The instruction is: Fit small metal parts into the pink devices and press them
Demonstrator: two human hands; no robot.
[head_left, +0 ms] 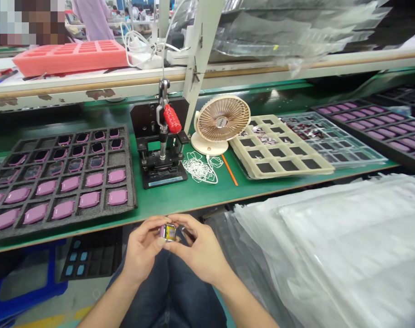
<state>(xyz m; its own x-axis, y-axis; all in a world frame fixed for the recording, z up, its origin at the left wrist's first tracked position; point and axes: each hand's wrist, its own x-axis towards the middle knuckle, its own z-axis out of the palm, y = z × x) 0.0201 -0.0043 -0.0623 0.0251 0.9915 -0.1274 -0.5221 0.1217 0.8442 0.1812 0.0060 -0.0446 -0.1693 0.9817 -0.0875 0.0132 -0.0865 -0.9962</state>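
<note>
Both hands meet over my lap, just below the green bench's front edge. My left hand (143,248) pinches a small purple and yellow rectangular part (168,232) between thumb and fingers. My right hand (197,249) is curled against the same part from the right, fingertips touching it. A black foam tray (125,182) at the left holds several purple parts of the same kind in its pockets.
A small hand press (161,155) with a red handle stands on the green bench (180,193), beside a beige desk fan (221,122), white loops, an orange stick, and a beige compartment tray (279,152). Clear plastic bags (330,246) pile up at the right. A pink tray sits on the shelf.
</note>
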